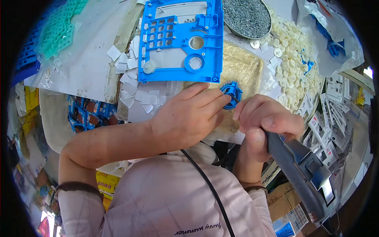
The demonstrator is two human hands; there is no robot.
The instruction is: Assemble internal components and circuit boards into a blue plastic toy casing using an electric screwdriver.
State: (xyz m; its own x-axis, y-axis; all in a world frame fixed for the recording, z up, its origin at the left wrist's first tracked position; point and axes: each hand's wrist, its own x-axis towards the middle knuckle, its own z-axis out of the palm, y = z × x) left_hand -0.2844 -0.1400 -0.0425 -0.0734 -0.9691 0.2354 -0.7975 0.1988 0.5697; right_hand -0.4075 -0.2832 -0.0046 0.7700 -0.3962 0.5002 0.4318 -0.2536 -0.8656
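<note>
Blue panel (180,42) — top cropped, round blue part (234,94) — partly covered

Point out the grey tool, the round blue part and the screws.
Grey tool (291,172): head view, on its dark body.
Round blue part (233,94): head view, near its middle.
Screws (247,17): head view, middle of the pile.

One head-worn fisheye is looking down from close above, shirt (166,193) showing at six o'clock, blue panel (179,39) at twelve.

- A panel (181,39) sits beyond the left hand (189,114), square chips (128,65) scattered to its left.
- Screws (246,17) lie in a bowl (271,20), right of the panel.
- A round part (232,94) rests on a pad (242,65), discs (294,63) heaped right.
</note>
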